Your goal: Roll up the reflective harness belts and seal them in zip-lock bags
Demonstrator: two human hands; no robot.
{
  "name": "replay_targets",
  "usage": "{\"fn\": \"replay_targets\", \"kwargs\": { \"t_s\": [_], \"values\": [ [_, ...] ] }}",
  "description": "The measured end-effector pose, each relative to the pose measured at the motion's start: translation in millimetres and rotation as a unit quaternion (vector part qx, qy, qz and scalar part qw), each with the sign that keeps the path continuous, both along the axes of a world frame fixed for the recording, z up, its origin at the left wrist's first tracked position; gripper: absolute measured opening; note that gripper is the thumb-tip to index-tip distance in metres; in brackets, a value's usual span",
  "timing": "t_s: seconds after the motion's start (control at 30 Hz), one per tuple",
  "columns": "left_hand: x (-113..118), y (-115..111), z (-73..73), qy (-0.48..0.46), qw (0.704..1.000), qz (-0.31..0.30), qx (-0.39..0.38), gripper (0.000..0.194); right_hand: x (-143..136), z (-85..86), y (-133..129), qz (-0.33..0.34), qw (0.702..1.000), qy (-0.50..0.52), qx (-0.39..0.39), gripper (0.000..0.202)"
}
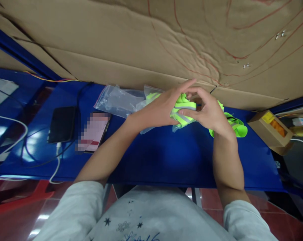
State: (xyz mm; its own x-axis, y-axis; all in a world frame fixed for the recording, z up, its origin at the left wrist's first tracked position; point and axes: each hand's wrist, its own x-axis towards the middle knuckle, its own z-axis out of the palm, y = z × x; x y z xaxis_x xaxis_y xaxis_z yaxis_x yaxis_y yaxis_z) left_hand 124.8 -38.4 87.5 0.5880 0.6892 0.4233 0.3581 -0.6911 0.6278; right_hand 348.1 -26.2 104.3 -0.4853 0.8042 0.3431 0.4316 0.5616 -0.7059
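Both the left hand (161, 107) and the right hand (209, 112) on my feed are closed on a neon-yellow bundle (185, 106) above the blue table (176, 155), its long axis roughly hand to hand. Behind the left wrist, I see more yellow material (153, 96) in a clear bag (150, 89); rightward, a cardboard box (263, 125) shows orange contents (277, 127); cardboard sheeting (103, 43) stands behind.

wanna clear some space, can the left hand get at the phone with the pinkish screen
Probably, if it frees itself: the left hand is occupied with the neon strap, but the phone lies beside the left forearm with nothing visible on top.
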Motion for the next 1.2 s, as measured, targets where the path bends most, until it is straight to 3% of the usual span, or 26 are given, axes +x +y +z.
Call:
{"fn": "replay_targets", "kwargs": {
  "t_s": [0.2,0.4,0.5,0.6,0.7,0.87,0.97,1.1,1.2],
  "values": [
    [11.5,0.4,-6.4,0.031,0.998,0.034,0.033,0.112,-9.8,-5.6,-1.6,-0.061,0.998,0.024,0.010,0.044],
    [5.5,2.2,2.6,0.016,0.997,0.039,0.068,0.114,-32.2,-14.8,-7.7,-0.141,0.987,0.061,0.051,0.030],
    [-1.1,-0.5,11.1,0.013,0.999,0.027,0.041,0.116,-24.0,-11.0,-6.5,-0.025,0.999,0.036,-0.009,0.033],
    [-5.0,-3.6,17.8,-0.001,1.000,0.020,-0.008,0.115,-8.0,-4.6,-2.9,0.098,0.991,0.026,-0.092,0.049],
    [-4.2,-5.1,19.7,-0.014,1.000,0.010,-0.025,0.117,-4.0,-4.2,-1.8,0.081,0.990,0.049,-0.105,0.052],
    [0.0,-4.8,13.8,-0.021,1.000,-0.019,0.001,0.117,-24.9,-14.2,-6.0,-0.044,0.998,0.002,0.038,0.039],
    [-0.4,-2.7,6.5,-0.015,1.000,-0.011,-0.022,0.119,-30.3,-14.4,-7.1,0.032,0.998,-0.051,0.024,0.021],
    [0.0,2.7,-5.7,-0.053,0.998,-0.007,-0.037,0.118,-24.1,-9.1,-6.9,0.174,0.972,-0.082,-0.137,0.059],
    [1.2,5.2,-8.2,-0.068,0.996,-0.020,-0.045,0.105,-22.3,-8.1,-7.3,0.211,0.957,-0.113,-0.163,0.069]
  ]
}}
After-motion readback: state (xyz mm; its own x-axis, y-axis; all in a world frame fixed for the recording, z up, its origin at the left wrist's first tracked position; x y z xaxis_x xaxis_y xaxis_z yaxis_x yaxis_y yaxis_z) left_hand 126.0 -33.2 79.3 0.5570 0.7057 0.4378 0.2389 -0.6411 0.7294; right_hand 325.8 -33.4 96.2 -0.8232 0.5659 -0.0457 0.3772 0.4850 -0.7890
